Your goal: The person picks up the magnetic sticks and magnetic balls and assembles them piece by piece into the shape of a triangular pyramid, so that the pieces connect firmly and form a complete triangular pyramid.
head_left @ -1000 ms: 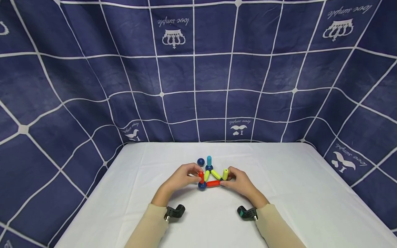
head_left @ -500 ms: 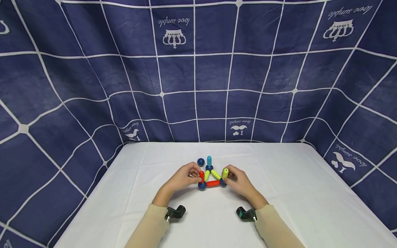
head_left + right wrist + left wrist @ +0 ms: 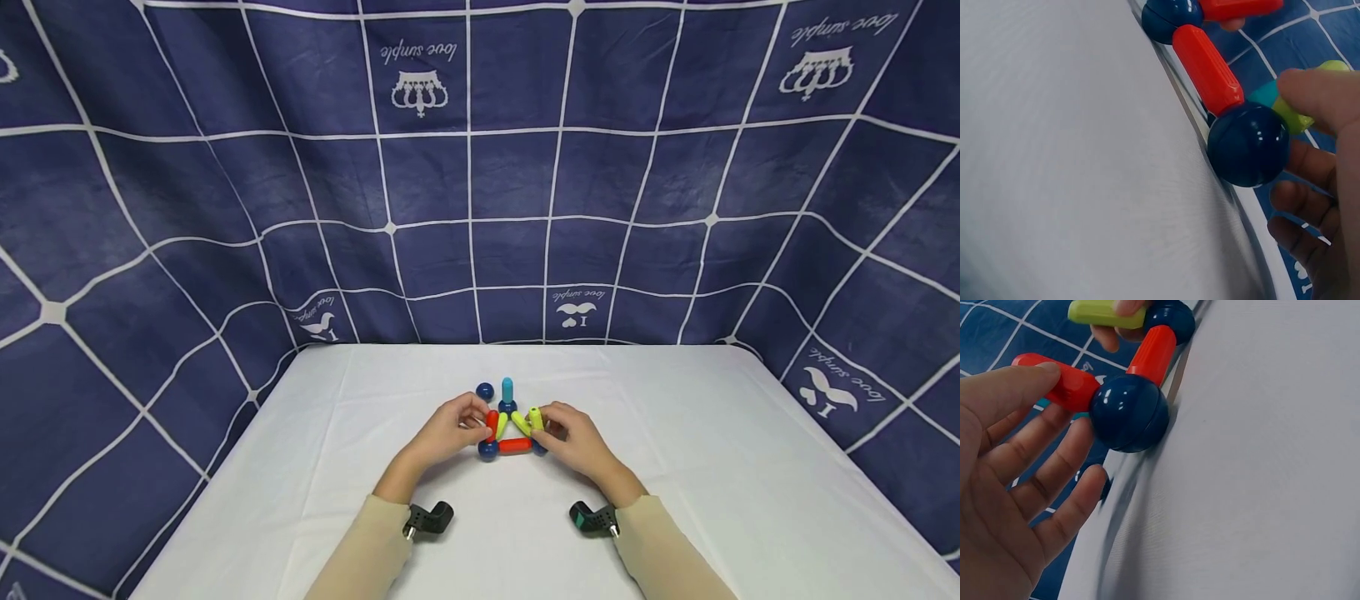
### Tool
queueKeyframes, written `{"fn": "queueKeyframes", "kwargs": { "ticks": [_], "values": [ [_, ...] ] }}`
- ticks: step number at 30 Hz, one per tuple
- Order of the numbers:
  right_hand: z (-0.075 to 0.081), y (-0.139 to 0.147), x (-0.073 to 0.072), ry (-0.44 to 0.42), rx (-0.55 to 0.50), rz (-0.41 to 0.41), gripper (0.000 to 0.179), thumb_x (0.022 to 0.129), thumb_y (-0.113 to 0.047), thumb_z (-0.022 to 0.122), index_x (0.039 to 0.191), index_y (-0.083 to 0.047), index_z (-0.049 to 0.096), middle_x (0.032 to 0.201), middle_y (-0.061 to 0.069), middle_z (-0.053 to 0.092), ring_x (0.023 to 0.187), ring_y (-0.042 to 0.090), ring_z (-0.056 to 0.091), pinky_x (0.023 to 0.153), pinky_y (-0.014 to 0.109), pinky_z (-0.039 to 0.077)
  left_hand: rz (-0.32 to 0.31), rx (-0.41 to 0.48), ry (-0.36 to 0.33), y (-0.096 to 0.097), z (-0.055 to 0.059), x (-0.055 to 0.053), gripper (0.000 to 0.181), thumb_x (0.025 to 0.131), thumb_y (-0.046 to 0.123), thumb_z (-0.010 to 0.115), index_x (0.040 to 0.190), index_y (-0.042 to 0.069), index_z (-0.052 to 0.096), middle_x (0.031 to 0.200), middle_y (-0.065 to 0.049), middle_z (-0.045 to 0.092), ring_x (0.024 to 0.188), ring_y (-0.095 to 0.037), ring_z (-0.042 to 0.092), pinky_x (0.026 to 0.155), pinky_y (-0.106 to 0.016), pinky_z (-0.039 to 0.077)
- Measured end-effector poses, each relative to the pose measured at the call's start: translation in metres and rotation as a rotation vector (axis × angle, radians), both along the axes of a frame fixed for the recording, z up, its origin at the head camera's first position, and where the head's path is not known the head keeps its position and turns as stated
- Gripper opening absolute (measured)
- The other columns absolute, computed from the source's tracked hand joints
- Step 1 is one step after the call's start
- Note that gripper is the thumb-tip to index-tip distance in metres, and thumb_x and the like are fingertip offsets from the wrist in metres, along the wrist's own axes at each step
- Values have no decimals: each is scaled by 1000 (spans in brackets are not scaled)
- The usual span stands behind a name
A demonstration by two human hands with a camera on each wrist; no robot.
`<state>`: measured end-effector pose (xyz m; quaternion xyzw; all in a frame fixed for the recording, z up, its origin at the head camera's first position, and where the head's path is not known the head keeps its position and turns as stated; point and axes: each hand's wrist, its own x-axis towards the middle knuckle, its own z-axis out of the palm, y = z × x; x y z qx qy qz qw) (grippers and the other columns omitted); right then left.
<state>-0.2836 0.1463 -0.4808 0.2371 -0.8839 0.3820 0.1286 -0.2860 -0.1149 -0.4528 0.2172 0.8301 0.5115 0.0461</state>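
Observation:
Dark blue balls and coloured rods are joined in a triangle on the table. My left hand [image 3: 450,429] pinches an upright red rod [image 3: 1072,386] that stands on the front left ball [image 3: 1129,412]. A second red rod [image 3: 515,446] lies between that ball and the front right ball [image 3: 1249,145]. From the right ball rises a yellow-green rod [image 3: 536,417], pinched by my right hand [image 3: 577,440] and partly hidden by its thumb. Both held rods lean slightly inward. Two further yellow-green rods [image 3: 521,423] run to the back ball [image 3: 507,407], which bears an upright light blue rod [image 3: 507,389].
A loose dark blue ball [image 3: 485,391] sits just behind and left of the triangle. White cloth covers the table [image 3: 660,467]. A dark blue curtain [image 3: 517,175] with white lines hangs behind and at both sides.
The yellow-green rod in my right hand has tipped left, and that hand has shifted slightly left. The red rod in my left hand now leans a little to the right.

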Motion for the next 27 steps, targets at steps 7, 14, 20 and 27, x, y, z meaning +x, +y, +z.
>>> {"fn": "queueKeyframes", "kwargs": {
  "ticks": [7, 14, 20, 27],
  "values": [
    [-1, -6, -1, -19, 54, -56, 25, 86, -29, 79, 108, -18, 73, 82, -12, 57, 70, 5, 46, 62, 20, 41, 38, 6, 51, 6, -1, 2, 23, 87, 9, 76, 105, 10, 63, 103, -8, 71, 84, -12, 63, 73, -22, 52],
    [1, -9, 2, -25, 61, -76, 26, 85, -29, 80, 107, -17, 75, 81, -12, 56, 68, 6, 46, 60, 20, 40, 86, -23, 49, 11, -3, 3, 23, 88, 12, 76, 107, 13, 64, 101, -5, 72, 84, -12, 63, 74, -23, 52],
    [2, -12, 3, -38, 95, -95, 26, 86, -31, 79, 108, -18, 75, 80, -12, 54, 68, 5, 46, 60, 20, 39, 106, -30, 42, 14, -2, 4, 23, 88, 13, 75, 108, 14, 64, 101, -4, 72, 85, -12, 61, 73, -23, 52],
    [3, -13, 4, -47, 106, -100, 27, 86, -31, 79, 109, -17, 76, 79, -10, 55, 67, 6, 46, 60, 20, 39, 114, -34, 56, 16, -3, 6, 23, 89, 14, 75, 109, 14, 63, 101, -3, 71, 84, -12, 60, 72, -22, 50]
  ]
}}
